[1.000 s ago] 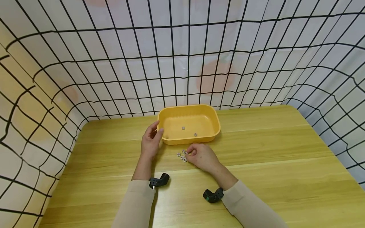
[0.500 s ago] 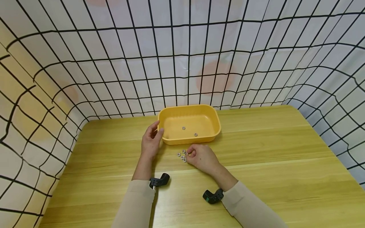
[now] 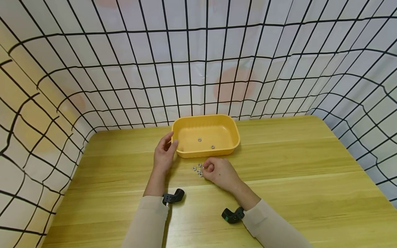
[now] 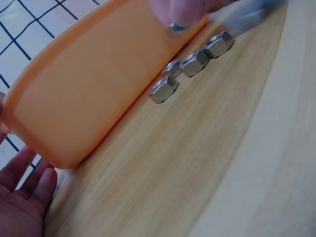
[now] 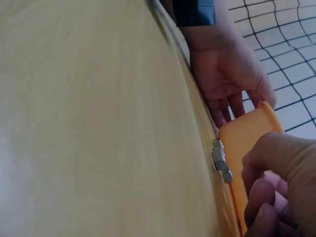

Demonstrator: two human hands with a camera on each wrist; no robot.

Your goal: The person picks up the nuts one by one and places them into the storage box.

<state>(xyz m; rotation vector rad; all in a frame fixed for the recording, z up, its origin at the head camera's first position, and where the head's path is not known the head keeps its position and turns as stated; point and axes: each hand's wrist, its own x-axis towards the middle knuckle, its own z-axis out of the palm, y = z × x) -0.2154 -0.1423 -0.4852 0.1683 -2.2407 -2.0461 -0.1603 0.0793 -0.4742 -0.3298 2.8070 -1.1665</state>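
A yellow plastic tray (image 3: 206, 152) rests on the table, two metal hex nuts inside it, one nut (image 3: 199, 140) behind the other nut (image 3: 212, 146). My left hand (image 3: 163, 156) grips the tray's left end, thumb at the rim and fingers along the outside. In front of the tray lies a small cluster of hex nuts (image 4: 195, 63). At its right side, my right hand (image 3: 221, 174) pinches one nut (image 4: 175, 29) between thumb and fingertips, raised slightly in the left wrist view. The fingers partly cover this nut.
Behind the tray stands a black wire grid (image 3: 204, 74) with a pale printed sheet beyond it; the grid also runs along both sides. The wooden table (image 3: 294, 165) extends left and right. Black wrist devices (image 3: 173, 196) sit on both wrists.
The hands, tray and nuts stay almost in the same places. Only a very slight shift of the right forearm and of the view shows.
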